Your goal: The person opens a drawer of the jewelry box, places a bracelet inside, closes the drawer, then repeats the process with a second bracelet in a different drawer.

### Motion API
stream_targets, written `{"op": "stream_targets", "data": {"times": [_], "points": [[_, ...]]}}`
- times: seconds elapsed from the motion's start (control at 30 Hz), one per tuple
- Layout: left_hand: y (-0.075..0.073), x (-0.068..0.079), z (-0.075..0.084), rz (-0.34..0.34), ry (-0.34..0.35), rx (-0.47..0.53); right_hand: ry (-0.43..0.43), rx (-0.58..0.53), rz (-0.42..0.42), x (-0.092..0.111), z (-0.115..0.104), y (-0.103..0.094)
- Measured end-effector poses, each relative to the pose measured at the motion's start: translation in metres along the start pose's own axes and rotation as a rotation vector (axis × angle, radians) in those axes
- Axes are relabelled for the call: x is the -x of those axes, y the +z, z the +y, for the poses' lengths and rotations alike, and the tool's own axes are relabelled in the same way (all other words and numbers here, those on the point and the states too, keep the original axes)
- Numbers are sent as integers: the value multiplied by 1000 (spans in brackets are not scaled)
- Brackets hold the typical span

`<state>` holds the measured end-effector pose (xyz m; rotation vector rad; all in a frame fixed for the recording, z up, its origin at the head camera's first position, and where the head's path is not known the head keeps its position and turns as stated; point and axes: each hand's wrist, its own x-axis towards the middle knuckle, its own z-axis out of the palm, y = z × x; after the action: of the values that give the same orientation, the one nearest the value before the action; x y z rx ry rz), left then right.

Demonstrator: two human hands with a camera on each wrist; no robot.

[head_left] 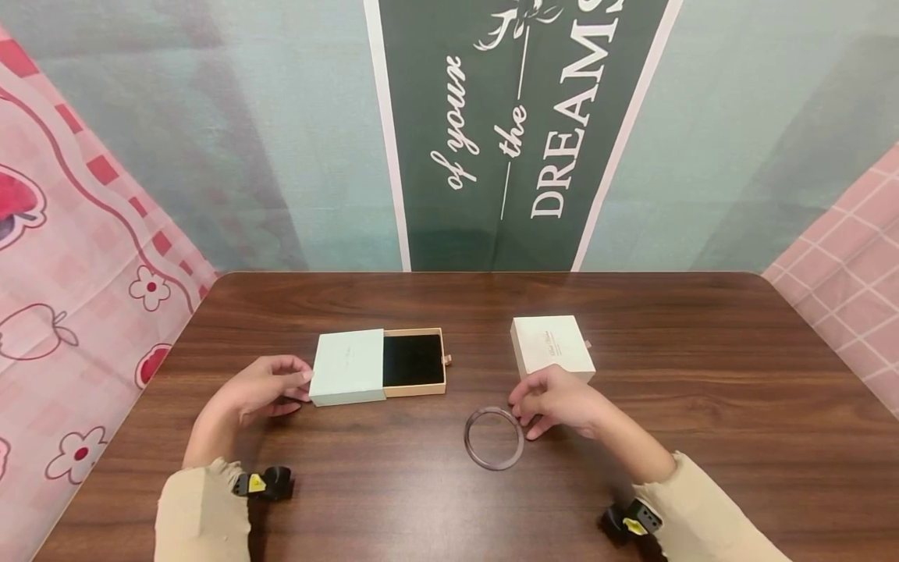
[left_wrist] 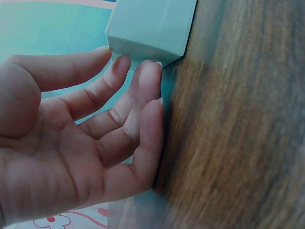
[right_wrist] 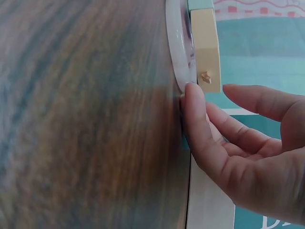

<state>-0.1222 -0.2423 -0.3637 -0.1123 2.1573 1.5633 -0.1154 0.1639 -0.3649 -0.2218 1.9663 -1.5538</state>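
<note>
A pale slide-out box (head_left: 347, 367) lies on the table, its drawer (head_left: 414, 392) pulled partway out to the right and showing a black lining. My left hand (head_left: 270, 388) is at the box's left end; in the left wrist view the thumb tip meets a corner of the box (left_wrist: 150, 24), and the other fingers are loosely bent. Farther right, a translucent purplish bangle (head_left: 497, 467) lies flat. Beside its right edge is my right hand (head_left: 558, 402), with a fingertip at the bangle (right_wrist: 175, 43) in the right wrist view and the thumb apart from it.
A second white box (head_left: 551, 339), closed, with a small pull tab, stands just behind my right hand. The wooden table (head_left: 393, 499) ends at a hung blue-green cloth (head_left: 316, 156) at the back. Pink patterned cloths (head_left: 91, 312) flank it.
</note>
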Motion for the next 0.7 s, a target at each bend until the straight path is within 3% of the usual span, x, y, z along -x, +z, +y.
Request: {"op": "stream_targets", "data": {"times": [0.7], "points": [[-1, 1, 4, -5, -15, 13, -1, 193, 99, -9, -5, 13]]}}
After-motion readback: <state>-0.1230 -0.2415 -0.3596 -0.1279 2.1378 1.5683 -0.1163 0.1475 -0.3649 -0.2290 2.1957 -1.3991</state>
